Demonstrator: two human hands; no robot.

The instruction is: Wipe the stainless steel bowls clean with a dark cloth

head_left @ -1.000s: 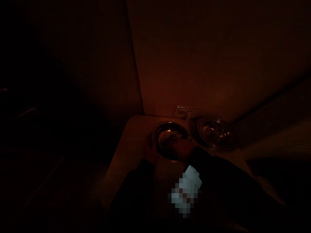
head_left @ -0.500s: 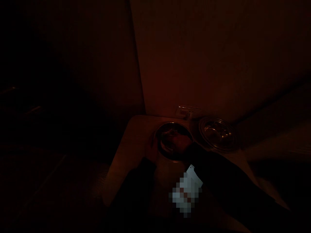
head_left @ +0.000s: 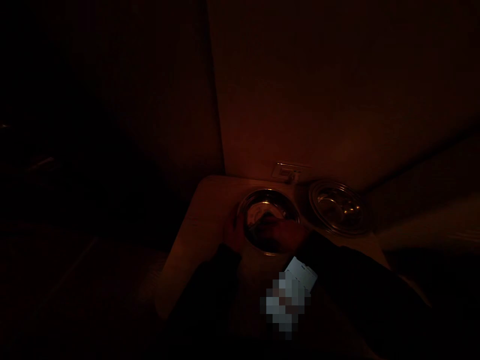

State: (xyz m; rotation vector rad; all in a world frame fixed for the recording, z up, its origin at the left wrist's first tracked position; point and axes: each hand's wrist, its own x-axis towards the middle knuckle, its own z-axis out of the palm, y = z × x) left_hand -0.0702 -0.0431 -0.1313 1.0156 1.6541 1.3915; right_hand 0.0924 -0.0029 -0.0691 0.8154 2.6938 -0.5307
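The scene is very dark. A round, shiny metal bowl [head_left: 268, 196] rests on a light wooden table [head_left: 198, 210]. My left hand [head_left: 234, 231] is at the bowl's left side, its fingers along the rim; the thumb and grip are hard to make out. My right hand [head_left: 283, 234] reaches over the right rim into the bowl, fingers low inside it. Whether those fingers hold anything is hidden by the darkness. Below the bowl a lit phone-like screen [head_left: 302, 274], partly pixelated, shows beside my right sleeve.
A second round metal piece [head_left: 335, 207], like a lid or plate, lies at the table's back right. Behind the table stands a wall [head_left: 300, 100] with a socket plate [head_left: 288, 171] low on it, close to the table edge.
My right hand has moved slightly down and toward the near side of the bowl, uncovering more of the shiny inside. My left hand stays at the rim.
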